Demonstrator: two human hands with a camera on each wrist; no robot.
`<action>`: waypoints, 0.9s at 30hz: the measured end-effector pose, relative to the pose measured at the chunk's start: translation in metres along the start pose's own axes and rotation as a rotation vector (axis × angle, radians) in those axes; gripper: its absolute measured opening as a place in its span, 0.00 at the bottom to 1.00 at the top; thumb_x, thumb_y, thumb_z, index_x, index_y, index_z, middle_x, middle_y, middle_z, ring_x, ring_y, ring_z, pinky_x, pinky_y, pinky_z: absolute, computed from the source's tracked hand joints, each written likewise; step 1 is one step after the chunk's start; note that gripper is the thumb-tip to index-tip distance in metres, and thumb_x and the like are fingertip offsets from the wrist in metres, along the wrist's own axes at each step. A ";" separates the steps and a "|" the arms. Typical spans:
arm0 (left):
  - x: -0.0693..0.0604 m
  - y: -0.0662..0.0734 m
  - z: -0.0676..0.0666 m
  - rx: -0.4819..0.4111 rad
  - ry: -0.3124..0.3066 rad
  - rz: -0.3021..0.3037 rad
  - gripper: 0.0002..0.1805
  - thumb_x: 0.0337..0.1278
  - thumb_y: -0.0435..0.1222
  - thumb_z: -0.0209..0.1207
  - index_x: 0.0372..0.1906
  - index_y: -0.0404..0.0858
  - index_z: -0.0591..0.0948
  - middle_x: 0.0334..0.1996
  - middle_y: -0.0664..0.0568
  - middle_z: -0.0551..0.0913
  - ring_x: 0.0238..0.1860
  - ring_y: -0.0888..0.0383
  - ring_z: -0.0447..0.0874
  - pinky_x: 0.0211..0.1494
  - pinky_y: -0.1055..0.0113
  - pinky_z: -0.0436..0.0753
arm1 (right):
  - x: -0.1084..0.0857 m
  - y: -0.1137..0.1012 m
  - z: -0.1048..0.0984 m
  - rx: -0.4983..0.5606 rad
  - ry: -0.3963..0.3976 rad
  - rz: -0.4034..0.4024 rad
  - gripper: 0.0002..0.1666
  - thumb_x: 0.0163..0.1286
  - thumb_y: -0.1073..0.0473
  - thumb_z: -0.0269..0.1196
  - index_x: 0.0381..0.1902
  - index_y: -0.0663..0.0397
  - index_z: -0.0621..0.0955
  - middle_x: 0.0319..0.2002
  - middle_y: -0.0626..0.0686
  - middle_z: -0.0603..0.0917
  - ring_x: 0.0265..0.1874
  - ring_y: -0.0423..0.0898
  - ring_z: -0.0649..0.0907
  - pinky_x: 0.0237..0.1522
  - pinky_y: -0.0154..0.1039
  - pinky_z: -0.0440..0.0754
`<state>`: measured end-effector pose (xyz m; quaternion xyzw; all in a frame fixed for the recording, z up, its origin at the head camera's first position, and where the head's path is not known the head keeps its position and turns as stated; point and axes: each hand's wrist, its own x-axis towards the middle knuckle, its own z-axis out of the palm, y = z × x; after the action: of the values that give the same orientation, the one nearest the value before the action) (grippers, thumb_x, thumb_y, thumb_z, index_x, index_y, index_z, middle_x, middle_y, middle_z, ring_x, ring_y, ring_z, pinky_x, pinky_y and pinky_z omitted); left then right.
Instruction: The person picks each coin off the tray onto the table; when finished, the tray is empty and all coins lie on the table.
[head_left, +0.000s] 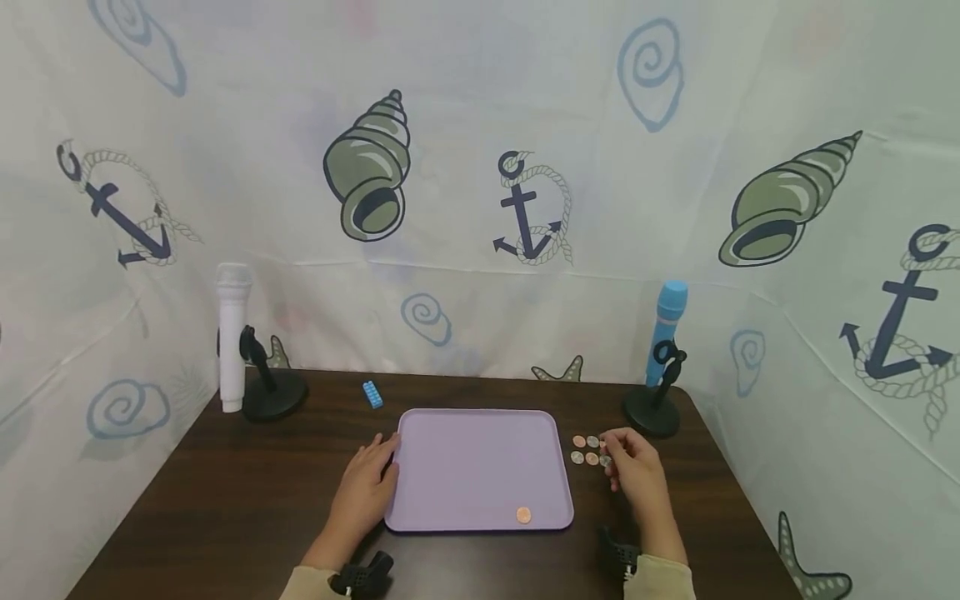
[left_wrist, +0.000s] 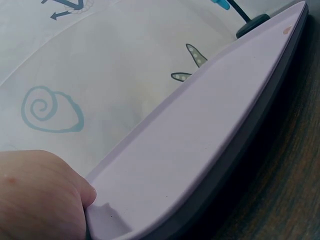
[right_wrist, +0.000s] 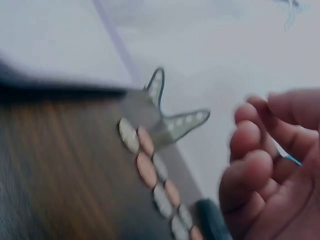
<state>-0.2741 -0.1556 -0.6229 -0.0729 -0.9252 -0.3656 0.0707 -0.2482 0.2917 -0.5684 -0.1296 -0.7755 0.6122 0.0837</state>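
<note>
A lilac tray (head_left: 480, 467) lies on the dark wooden table, and one copper coin (head_left: 523, 515) is near its front right corner. My left hand (head_left: 367, 483) rests along the tray's left edge, its fingers fairly straight; the left wrist view shows a fingertip at the rim. Right of the tray, several copper and silver coins (right_wrist: 146, 170) lie flat in two rows. Over the right end of these rows is my right hand (head_left: 633, 467). Its thumb and forefinger pinch what looks like a coin (right_wrist: 263, 106), dark, blurred and mostly hidden.
A blue toy brick (head_left: 372, 394) lies behind the tray. At the back left, a white microphone (head_left: 233, 333) leans in a black stand (head_left: 275, 393); a blue microphone (head_left: 663, 333) stands in another black stand (head_left: 651, 410) at the back right. A patterned cloth surrounds the table.
</note>
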 end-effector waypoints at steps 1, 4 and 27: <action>0.000 0.000 0.000 0.000 0.001 -0.003 0.28 0.82 0.37 0.55 0.80 0.37 0.73 0.80 0.43 0.74 0.87 0.39 0.60 0.90 0.36 0.52 | -0.002 -0.004 0.004 -0.018 -0.033 -0.012 0.20 0.84 0.50 0.62 0.57 0.62 0.83 0.41 0.60 0.85 0.25 0.45 0.80 0.21 0.36 0.82; -0.001 0.000 0.000 0.001 0.002 -0.005 0.28 0.82 0.36 0.55 0.80 0.37 0.73 0.80 0.43 0.74 0.87 0.39 0.60 0.90 0.36 0.52 | -0.009 -0.014 0.019 -0.099 -0.143 -0.064 0.16 0.81 0.52 0.66 0.54 0.58 0.85 0.39 0.62 0.85 0.25 0.49 0.81 0.21 0.37 0.83; -0.003 0.003 0.001 0.005 0.027 0.014 0.28 0.80 0.35 0.57 0.78 0.35 0.75 0.79 0.42 0.76 0.85 0.37 0.63 0.89 0.35 0.54 | -0.008 -0.016 0.077 -0.394 -0.874 -0.131 0.22 0.60 0.68 0.80 0.51 0.55 0.86 0.32 0.53 0.83 0.31 0.44 0.79 0.32 0.34 0.78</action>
<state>-0.2711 -0.1528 -0.6224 -0.0741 -0.9247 -0.3635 0.0858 -0.2645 0.2143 -0.5708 0.1753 -0.8458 0.4443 -0.2376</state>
